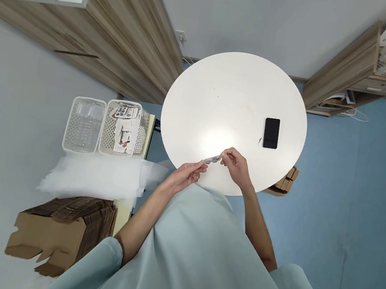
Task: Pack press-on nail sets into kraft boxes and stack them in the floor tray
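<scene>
Grey strip (212, 159), thin and a bit shiny, is up between the two hands, over the near edge of the white surface (229, 90). I can't tell from here what it is made of. The left hand (186, 174) pinches one end, thumb on top and fingers curled under. The right hand (236, 166) pinches the other end with just the tips of its thumb and finger.

I think the strip could slip, because such a small bit of it is held on each side. If the right hand tugged too hard, it might bend or tear. If both let go, it could drop on the surface, or slide off the edge onto the lap of the pale blue clothes (192, 254), since the edge is so near.

Farther over, to the right, a flat black thing (271, 133) lies on the surface, well apart from the hands, so I don't think it would get bumped. Off to the left are two white baskets, one with clear plastic (88, 122) in it and one with cards (126, 130). Near them are white sheets (98, 176) and folded brown cardboard (54, 235).
</scene>
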Available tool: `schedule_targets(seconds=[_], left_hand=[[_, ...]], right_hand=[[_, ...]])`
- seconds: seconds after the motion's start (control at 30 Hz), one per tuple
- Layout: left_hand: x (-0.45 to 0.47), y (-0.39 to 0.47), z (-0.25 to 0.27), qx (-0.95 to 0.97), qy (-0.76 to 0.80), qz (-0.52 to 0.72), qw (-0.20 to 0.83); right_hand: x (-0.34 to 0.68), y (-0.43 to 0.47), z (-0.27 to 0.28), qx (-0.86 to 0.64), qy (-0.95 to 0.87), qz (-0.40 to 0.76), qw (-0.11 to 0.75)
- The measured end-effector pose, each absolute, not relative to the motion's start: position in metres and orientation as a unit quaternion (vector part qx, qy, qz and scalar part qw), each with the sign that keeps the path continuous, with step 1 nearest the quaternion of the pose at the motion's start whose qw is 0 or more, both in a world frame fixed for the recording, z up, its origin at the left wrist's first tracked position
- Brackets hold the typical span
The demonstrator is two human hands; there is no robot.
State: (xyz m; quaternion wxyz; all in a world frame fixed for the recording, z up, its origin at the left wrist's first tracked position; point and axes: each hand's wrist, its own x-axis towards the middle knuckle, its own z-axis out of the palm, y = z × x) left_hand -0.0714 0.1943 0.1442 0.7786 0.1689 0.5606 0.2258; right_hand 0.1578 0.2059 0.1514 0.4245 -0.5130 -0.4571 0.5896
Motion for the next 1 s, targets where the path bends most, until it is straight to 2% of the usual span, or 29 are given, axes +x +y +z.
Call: schedule_targets(seconds=[0.27,0.57,0.63,0.83,1.0], left_hand=[[-0.03,0.2,0.152,0.261,0.599,0.245,0.716],[0.006,0.2,0.161,0.294,0.636,0.221,0.678],[0.01,0.202,0.164,0.296,0.644,0.229,0.667],[0.011,0.204,0.171,0.3,0.65,0.242,0.655],[0.012,0.201,0.17,0.299,0.649,0.233,0.66]], right_hand=[[0.214,0.212,0.136,-0.502,-0.423,0.641,0.398],[0.25,0.227,0.11,-0.498,-0.448,0.633,0.388],[0.267,0.239,0.095,-0.524,-0.468,0.602,0.379],[0.332,0.291,0.028,-0.715,-0.495,0.358,0.341],[0.35,0.313,-0.003,-0.737,-0.524,0.301,0.301]])
